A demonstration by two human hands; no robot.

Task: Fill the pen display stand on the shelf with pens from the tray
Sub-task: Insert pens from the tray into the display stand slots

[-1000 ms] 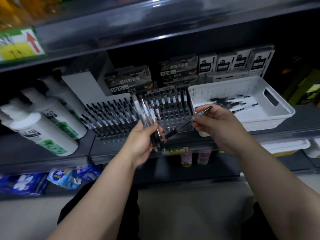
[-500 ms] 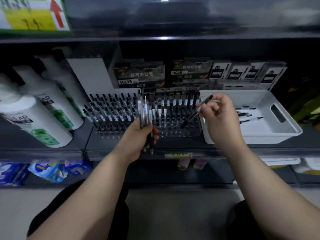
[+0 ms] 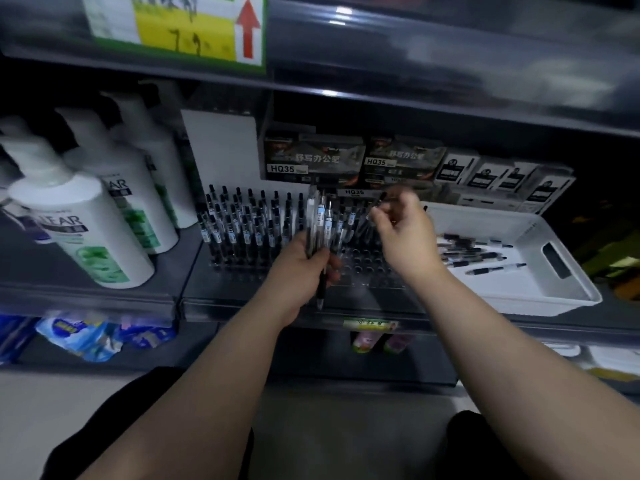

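A clear pen display stand sits on the middle shelf; its left half is full of upright pens, and its front right holes are open. My left hand is shut on a bundle of pens held upright in front of the stand. My right hand pinches a single pen over the stand's right rear part. A white tray to the right holds several loose pens.
White pump bottles stand left of the stand. Boxes marked HQ35 and small white boxes line the back. An upper shelf edge with a price sign hangs overhead. Packets lie on the lower shelf.
My right hand has carried its single pen up and left, from beside the tray to over the stand's rear rows. The left hand with its bundle stayed roughly in place. The view shifted.
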